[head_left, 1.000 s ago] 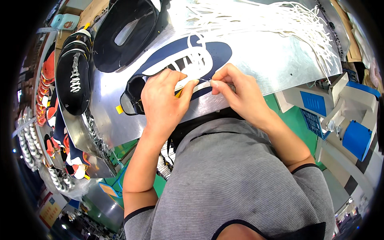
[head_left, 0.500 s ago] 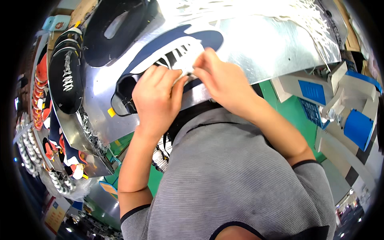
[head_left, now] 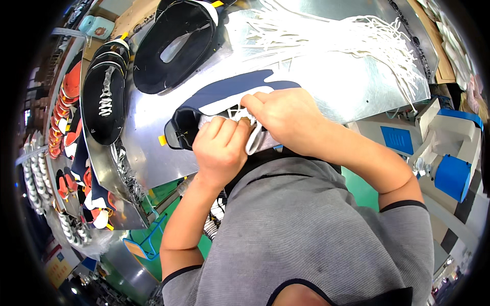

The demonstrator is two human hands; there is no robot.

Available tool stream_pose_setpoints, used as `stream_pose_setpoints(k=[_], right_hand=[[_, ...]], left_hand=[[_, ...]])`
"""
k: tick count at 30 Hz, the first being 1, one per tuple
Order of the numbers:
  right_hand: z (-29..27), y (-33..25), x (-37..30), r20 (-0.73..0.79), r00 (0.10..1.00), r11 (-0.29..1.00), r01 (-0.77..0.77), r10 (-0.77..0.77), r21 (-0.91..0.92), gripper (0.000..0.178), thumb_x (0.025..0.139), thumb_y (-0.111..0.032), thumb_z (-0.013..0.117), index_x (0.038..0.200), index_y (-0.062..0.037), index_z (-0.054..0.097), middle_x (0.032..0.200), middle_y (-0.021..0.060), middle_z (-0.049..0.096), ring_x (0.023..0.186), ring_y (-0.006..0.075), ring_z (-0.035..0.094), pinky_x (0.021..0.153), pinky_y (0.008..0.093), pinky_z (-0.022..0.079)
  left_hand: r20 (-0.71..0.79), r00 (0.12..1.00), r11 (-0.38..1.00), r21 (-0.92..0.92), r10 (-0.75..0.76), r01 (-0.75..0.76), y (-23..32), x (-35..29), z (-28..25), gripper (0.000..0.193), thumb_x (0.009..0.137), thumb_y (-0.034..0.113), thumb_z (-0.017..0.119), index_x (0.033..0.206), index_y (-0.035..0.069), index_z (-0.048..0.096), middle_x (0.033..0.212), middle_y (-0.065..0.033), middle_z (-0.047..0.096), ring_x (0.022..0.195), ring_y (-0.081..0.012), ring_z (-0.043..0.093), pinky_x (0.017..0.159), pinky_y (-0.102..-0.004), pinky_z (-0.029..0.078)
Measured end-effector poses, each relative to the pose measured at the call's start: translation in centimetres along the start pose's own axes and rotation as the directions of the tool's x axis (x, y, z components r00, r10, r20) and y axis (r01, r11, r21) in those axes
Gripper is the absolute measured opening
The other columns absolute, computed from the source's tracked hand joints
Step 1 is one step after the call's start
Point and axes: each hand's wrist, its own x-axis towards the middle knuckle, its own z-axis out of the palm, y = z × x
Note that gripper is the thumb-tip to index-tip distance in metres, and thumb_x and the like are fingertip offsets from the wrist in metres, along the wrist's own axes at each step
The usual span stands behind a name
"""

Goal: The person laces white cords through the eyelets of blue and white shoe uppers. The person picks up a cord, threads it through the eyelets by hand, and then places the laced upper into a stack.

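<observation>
My left hand is curled tight on the near edge of the navy-and-white shoe upper, flat on the metal tabletop before me. My right hand bends over its lacing gap — fingertips hidden, can't tell what they grip — loose white laces lying beyond.

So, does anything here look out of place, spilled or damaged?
Nothing looks spilled or damaged. Only the white laces look untidy: they lie loosely strewn across the table, a strand apparently overhanging its near edge. The navy shoe upper shows no clear fault, but the left hand and right hand hide part of it.
</observation>
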Motion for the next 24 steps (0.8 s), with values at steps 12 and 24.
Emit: stream_pose_setpoints(k=[12, 24], right_hand=[[-2.0, -0.2, 2.5, 0.567, 0.814, 0.992, -0.098, 0.123, -0.075, 0.019, 0.081, -0.014, 0.069, 0.099, -0.007, 0.064, 0.085, 0.0101, 0.07, 0.081, 0.0319, 0.068, 0.07, 0.0425, 0.051], [-3.5, 4.2, 3.3, 0.181, 0.933, 0.674, -0.352, 0.312, 0.65, 0.017, 0.089, -0.012, 0.069, 0.103, -0.0016, 0.069, 0.092, 0.006, 0.073, 0.087, 0.0128, 0.068, 0.078, 0.0283, 0.054]], left_hand=[[-0.006, 0.994, 0.994, 0.006, 0.108, -0.108, -0.4, -0.1, 0.5, 0.017, 0.068, 0.005, 0.07, 0.085, 0.005, 0.07, 0.065, -0.0006, 0.047, 0.06, -0.016, 0.049, 0.052, -0.0312, 0.033], [0.06, 0.998, 0.991, -0.135, 0.033, -0.025, 0.1, 0.4, -0.1, 0.018, 0.07, 0.003, 0.075, 0.086, 0.004, 0.068, 0.067, -0.0034, 0.051, 0.062, -0.0205, 0.052, 0.055, -0.0326, 0.038]])
